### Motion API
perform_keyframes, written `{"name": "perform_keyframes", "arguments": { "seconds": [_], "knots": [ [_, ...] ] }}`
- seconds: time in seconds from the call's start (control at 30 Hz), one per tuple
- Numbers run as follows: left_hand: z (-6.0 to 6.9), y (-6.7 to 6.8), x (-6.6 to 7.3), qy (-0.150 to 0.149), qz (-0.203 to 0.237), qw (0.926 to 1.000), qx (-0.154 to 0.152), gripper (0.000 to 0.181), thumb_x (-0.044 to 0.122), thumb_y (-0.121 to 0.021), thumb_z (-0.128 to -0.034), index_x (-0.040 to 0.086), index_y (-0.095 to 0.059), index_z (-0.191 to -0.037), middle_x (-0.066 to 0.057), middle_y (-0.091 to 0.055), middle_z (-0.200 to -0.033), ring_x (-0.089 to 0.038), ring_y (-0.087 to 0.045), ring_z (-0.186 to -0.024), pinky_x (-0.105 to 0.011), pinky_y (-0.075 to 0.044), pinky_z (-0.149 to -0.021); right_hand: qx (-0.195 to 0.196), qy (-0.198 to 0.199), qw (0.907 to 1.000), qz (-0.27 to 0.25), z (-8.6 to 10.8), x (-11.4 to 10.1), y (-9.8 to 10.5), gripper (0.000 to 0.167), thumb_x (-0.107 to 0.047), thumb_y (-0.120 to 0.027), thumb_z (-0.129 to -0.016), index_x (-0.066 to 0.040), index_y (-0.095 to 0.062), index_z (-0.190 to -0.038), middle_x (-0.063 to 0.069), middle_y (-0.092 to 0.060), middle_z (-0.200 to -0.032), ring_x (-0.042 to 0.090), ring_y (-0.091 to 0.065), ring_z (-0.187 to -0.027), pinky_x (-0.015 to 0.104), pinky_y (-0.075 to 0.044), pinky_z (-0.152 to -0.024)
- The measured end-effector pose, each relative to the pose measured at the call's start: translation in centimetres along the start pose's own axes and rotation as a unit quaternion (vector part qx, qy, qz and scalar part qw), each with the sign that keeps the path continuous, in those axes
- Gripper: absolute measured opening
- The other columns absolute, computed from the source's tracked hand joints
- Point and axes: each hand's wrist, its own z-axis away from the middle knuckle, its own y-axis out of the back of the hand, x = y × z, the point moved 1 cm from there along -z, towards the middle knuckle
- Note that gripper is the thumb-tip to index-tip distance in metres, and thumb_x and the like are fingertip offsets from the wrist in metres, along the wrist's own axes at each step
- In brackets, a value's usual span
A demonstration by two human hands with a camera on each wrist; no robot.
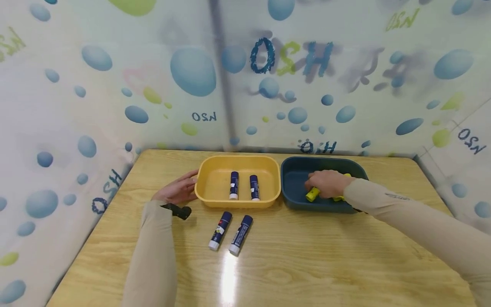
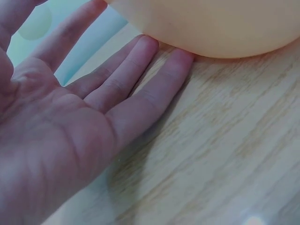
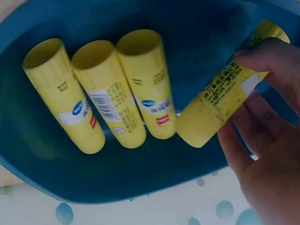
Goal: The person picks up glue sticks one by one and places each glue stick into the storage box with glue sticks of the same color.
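Note:
My right hand (image 1: 330, 183) is over the dark blue bin (image 1: 299, 205). In the right wrist view the right hand (image 3: 267, 136) pinches a yellow glue stick (image 3: 211, 105) between thumb and fingers, tilted, its lower end close to three other yellow sticks (image 3: 108, 93) lying side by side in the bin. My left hand (image 1: 178, 189) rests beside the left end of the yellow bin (image 1: 238, 204); in the left wrist view its outstretched fingers (image 2: 154, 89) touch the bin's outer wall (image 2: 211, 28).
Two blue-capped glue sticks, one (image 1: 234, 185) left of the other (image 1: 255, 187), lie inside the yellow bin. Two more, a left one (image 1: 220, 230) and a right one (image 1: 241, 235), lie on the wooden table (image 1: 307, 264) in front of it. A patterned wall covering (image 1: 238, 102) stands behind.

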Motion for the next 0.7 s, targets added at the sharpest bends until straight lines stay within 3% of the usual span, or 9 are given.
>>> {"name": "perform_keyframes", "arguments": {
  "seconds": [0.2, 0.37, 0.5, 0.7],
  "knots": [
    [-0.2, -0.2, 0.1, 0.004, -0.012, 0.9999, 0.001, 0.054, 0.018, -0.032, -0.1076, 0.016, -0.009, -0.157, -0.007, -0.027, -0.153, -0.013, -0.044, -0.123, -0.037, -0.042, -0.098, 0.025, 0.052, 0.9953, 0.077, -0.6, 0.8, -0.9, 0.025, 0.009, -0.068, -0.083, -0.009, -0.071, -0.101, 0.005, -0.059, -0.090, 0.027, -0.058, -0.084, 0.041, -0.050, -0.075],
    [-0.4, -0.2, 0.2, 0.007, 0.003, 1.0000, 0.006, 0.053, 0.016, -0.033, -0.1074, 0.015, -0.012, -0.156, -0.004, -0.034, -0.147, -0.014, -0.045, -0.123, -0.037, -0.043, -0.096, 0.050, 0.080, 0.9881, 0.122, -1.0, 1.4, -1.5, 0.023, 0.009, -0.069, -0.083, -0.010, -0.070, -0.096, 0.003, -0.056, -0.085, 0.024, -0.055, -0.079, 0.040, -0.050, -0.074],
    [-0.3, -0.1, 0.2, 0.004, 0.006, 0.9999, 0.010, 0.053, 0.015, -0.032, -0.1073, 0.015, -0.012, -0.156, -0.003, -0.037, -0.145, -0.015, -0.045, -0.123, -0.038, -0.043, -0.095, 0.053, 0.090, 0.9858, 0.132, -1.0, 1.7, -1.8, 0.024, 0.010, -0.068, -0.083, -0.011, -0.069, -0.095, 0.002, -0.052, -0.083, 0.021, -0.050, -0.075, 0.036, -0.048, -0.069],
    [0.0, -0.2, 0.1, 0.009, -0.001, 0.9998, 0.017, 0.054, 0.016, -0.032, -0.1074, 0.015, -0.010, -0.157, -0.007, -0.028, -0.151, -0.014, -0.045, -0.122, -0.038, -0.043, -0.096, 0.068, 0.098, 0.9862, 0.115, -0.7, 1.7, -2.1, 0.027, 0.013, -0.067, -0.082, -0.012, -0.066, -0.091, 0.000, -0.049, -0.083, 0.018, -0.045, -0.072, 0.033, -0.045, -0.063]
  ]
}}
